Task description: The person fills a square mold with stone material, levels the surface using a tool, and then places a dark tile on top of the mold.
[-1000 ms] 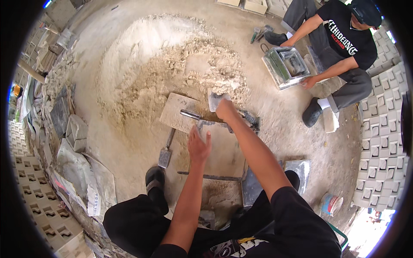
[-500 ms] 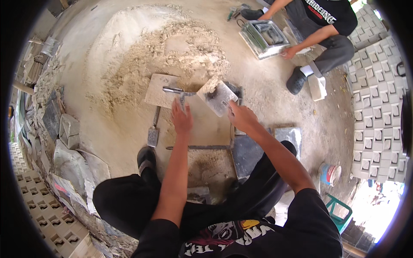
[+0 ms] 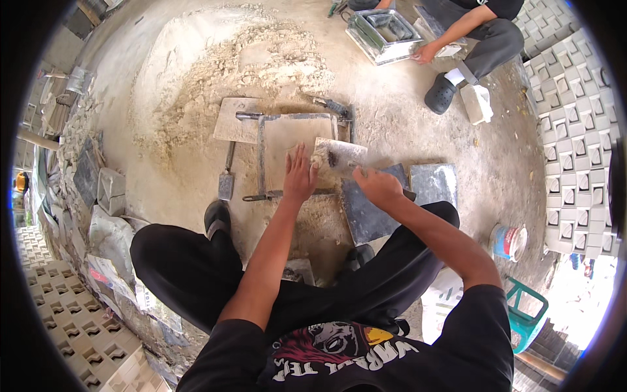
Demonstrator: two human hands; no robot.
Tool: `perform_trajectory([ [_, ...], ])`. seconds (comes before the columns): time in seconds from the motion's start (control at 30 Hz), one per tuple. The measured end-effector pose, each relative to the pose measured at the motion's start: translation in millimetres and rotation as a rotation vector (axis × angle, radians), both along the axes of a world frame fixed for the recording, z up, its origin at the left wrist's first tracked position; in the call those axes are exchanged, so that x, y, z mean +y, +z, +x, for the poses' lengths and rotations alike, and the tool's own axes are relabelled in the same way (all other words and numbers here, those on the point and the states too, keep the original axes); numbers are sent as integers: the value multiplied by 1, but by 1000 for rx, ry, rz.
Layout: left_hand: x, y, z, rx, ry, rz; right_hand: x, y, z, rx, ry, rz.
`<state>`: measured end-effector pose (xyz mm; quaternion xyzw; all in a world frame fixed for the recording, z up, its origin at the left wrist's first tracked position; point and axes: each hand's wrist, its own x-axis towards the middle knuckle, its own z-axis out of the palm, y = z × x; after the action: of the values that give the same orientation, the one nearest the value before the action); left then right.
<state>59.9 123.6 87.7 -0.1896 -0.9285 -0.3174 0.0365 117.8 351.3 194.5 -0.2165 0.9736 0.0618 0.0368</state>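
Note:
My right hand (image 3: pixel 377 188) is closed around the handle of a trowel with a broad rectangular blade (image 3: pixel 351 150), which has sandy mix on it. The blade is tilted over the near right part of a square metal mould frame (image 3: pixel 261 160) on the ground. Pale, damp-looking mix (image 3: pixel 282 137) fills the frame with a fairly flat surface. My left hand (image 3: pixel 300 175) has its fingers stretched out over the mix, beside the blade's left edge. Whether the fingertips press on the mix is hard to tell.
Beyond the mould spreads a heap of sandy mix (image 3: pixel 261 59). A flat board (image 3: pixel 228 125) and a small spade-like tool (image 3: pixel 226 185) lie left; dark slabs (image 3: pixel 370 210) lie right. Another person's hand (image 3: pixel 426 53) touches a metal mould (image 3: pixel 382 36). A bucket (image 3: pixel 508 242) stands right.
My right hand has drawn the trowel from the frame's far side toward me. My left hand has moved from the far left edge to the near middle. The view has shifted slightly.

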Motion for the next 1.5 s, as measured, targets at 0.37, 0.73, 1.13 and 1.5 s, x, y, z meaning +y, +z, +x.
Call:
perform_trajectory([
  [0.37,35,2,30,-89,-169,101,-15,38,-29,-205,-454,-72],
  [0.73,-95,-74,-51,420,540,-232,-90,-2,33,-439,-389,-285],
  [1.13,-87,-30,-27,-472,605,222,-68,-48,-73,-172,-422,-321],
  [1.5,-117,-100,-35,-435,893,946,-89,-41,39,-520,-356,-381],
])
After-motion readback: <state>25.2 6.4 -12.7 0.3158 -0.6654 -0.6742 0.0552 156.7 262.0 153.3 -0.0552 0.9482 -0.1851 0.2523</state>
